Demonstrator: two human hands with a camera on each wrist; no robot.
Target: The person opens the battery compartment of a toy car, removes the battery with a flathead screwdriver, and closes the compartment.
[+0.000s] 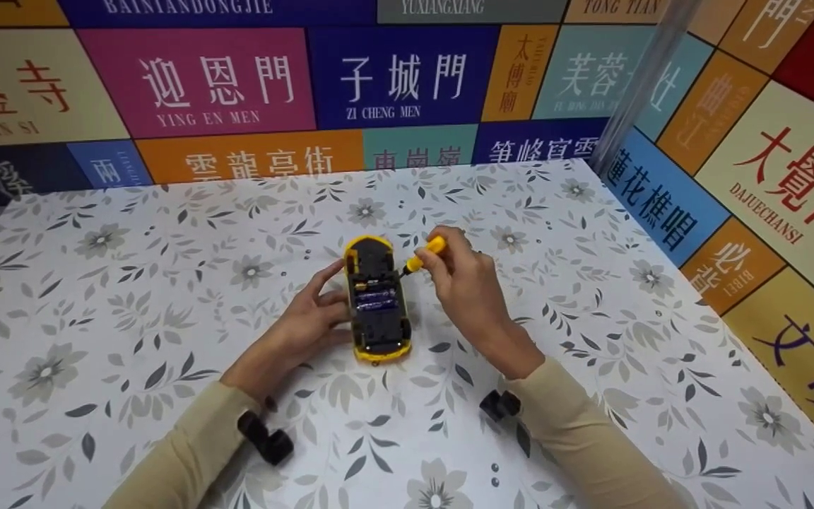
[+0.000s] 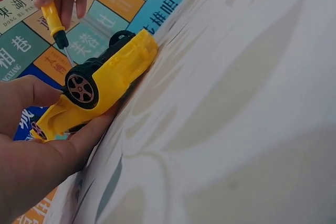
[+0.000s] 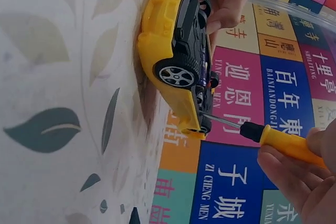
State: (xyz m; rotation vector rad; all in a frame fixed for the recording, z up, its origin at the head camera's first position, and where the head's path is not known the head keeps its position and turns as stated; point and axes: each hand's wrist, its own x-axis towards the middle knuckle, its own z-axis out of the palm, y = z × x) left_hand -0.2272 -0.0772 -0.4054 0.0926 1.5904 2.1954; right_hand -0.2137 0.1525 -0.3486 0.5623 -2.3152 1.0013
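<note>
A yellow toy car [image 1: 382, 329] lies upside down on the table, its black underside facing up. Two purple-wrapped batteries [image 1: 376, 300] show in the middle of that underside. My left hand [image 1: 308, 318] holds the car by its side; in the left wrist view the thumb presses near a wheel [image 2: 82, 88] and the fingers reach under the yellow body. In my right hand [image 1: 469, 286] is a screwdriver [image 3: 289, 145] with a yellow handle, gripped between thumb and fingers. Its metal tip meets the car's underside near one wheel in the right wrist view.
A white cloth with grey flowers and leaves covers the table [image 1: 167, 283]. Coloured panels with Chinese lettering [image 1: 400, 78] stand behind it and along the right side. A black wrist device [image 1: 266, 438] sits at the left sleeve, another [image 1: 500, 406] at the right.
</note>
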